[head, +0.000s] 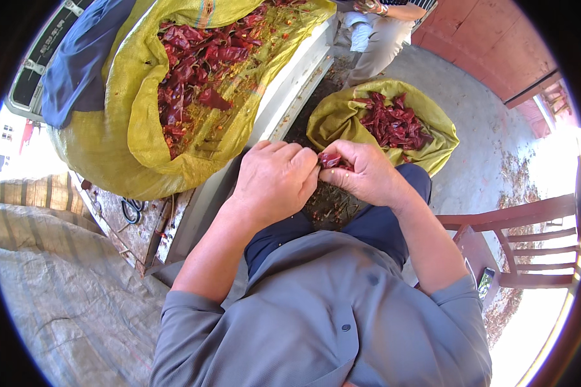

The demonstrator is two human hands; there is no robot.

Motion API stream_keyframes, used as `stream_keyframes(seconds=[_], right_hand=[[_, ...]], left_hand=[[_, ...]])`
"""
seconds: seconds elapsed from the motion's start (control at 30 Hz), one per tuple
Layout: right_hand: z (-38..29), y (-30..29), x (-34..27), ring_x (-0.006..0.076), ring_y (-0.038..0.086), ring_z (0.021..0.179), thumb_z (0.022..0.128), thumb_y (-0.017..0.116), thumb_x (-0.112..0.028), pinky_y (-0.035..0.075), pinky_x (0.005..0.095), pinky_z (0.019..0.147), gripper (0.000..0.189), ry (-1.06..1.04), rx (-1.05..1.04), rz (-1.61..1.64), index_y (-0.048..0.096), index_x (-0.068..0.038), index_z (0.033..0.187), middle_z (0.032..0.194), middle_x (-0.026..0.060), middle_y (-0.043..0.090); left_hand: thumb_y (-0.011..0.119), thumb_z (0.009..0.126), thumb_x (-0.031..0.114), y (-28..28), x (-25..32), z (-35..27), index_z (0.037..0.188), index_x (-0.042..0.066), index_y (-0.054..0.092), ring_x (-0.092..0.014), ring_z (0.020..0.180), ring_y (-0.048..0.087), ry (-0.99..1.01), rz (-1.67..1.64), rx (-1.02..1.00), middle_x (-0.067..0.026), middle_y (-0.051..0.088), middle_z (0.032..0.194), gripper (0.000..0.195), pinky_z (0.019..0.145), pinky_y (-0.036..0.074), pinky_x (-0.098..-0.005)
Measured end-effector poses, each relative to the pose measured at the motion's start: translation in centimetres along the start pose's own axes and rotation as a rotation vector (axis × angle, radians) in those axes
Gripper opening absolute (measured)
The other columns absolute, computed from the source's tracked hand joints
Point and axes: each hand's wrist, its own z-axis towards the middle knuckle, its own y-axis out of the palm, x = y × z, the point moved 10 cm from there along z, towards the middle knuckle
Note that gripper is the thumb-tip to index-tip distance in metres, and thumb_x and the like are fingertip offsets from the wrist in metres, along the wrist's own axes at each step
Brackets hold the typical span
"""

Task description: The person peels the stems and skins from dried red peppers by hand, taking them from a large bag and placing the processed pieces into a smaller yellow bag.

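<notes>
Between my two hands is a dried red chili pepper (330,160), partly covered by fingers. My right hand (368,171) pinches it between thumb and fingers, and a few pale seeds cling to the thumb. At the pepper's left end my left hand (282,176) is closed, back of the hand up; its fingertips are hidden. Beyond my left hand, a large yellow woven sack (140,121) lies open with dried red chilies (189,63), loose seeds and stems inside. A smaller yellow sack (331,118) stands open past my right hand, holding more red chilies (397,121).
A pale metal ledge (290,92) runs beside the large sack. Stems and bits litter the ground (331,208) between my knees. Another person's leg (380,53) is at the top. A red wooden chair (513,217) with a phone (485,282) stands at right; a tarp (68,300) lies left.
</notes>
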Motion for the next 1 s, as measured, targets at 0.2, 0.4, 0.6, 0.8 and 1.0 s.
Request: stream_keyframes(seconds=[0.2,0.4,0.6,0.8,1.0], right_hand=[[-0.1,1.1,1.5,0.0106,0.062,0.076,0.093,0.074,-0.027,0.051,0.0274,0.071,0.029,0.096,-0.119,0.18,0.065,-0.003,0.105,0.092,0.0046,0.071],[-1.3,2.5,0.3,0.0076,0.05,0.053,0.096,0.069,-0.039,0.039,0.0224,0.044,0.035,0.053,-0.193,0.804,0.065,-0.005,0.091,0.08,0.0069,0.069],[-1.8,3.1,0.2,0.0083,0.044,0.049,0.095,0.07,-0.033,0.035,0.0232,0.041,0.031,0.026,-0.142,1.127,0.061,-0.005,0.085,0.072,0.0039,0.058],[-2.5,3.5,1.2,0.007,0.037,0.047,0.095,0.07,-0.032,0.033,0.0219,0.041,0.031,0.092,-0.082,1.281,0.059,-0.005,0.084,0.067,-0.0009,0.047],[-2.2,1.2,1.7,0.0058,0.044,0.048,0.097,0.068,-0.032,0.035,0.0231,0.042,0.032,0.082,-0.008,0.814,0.061,-0.005,0.082,0.066,-0.0003,0.052]], left_hand=[[0.065,0.083,0.01,1.8,-0.7,-0.2,0.076,0.004,0.055,-0.034,0.067,0.058,-0.016,-0.253,-0.192,-0.0116,0.058,0.07,0.014,0.061,0.047,-0.0413],[0.052,0.097,0.011,3.9,-0.5,-0.7,0.079,-0.001,0.057,-0.017,0.069,0.058,-0.289,-1.276,-0.303,-0.0084,0.062,0.075,0.023,0.066,0.049,-0.0325],[0.051,0.099,0.017,5.3,-0.1,-1.3,0.077,0.002,0.057,-0.015,0.069,0.057,-0.389,-1.544,-0.26,-0.0074,0.063,0.075,0.027,0.065,0.046,-0.0297],[0.054,0.098,0.02,5.9,-0.2,-1.6,0.075,0.005,0.05,-0.021,0.061,0.057,-0.446,-1.545,-0.275,-0.0064,0.052,0.067,0.029,0.059,0.045,-0.033],[0.054,0.104,0.026,4.5,-0.3,-0.2,0.08,0.001,0.057,-0.017,0.062,0.06,-0.308,-1.134,-0.31,-0.0041,0.057,0.066,0.034,0.058,0.047,-0.0325]])
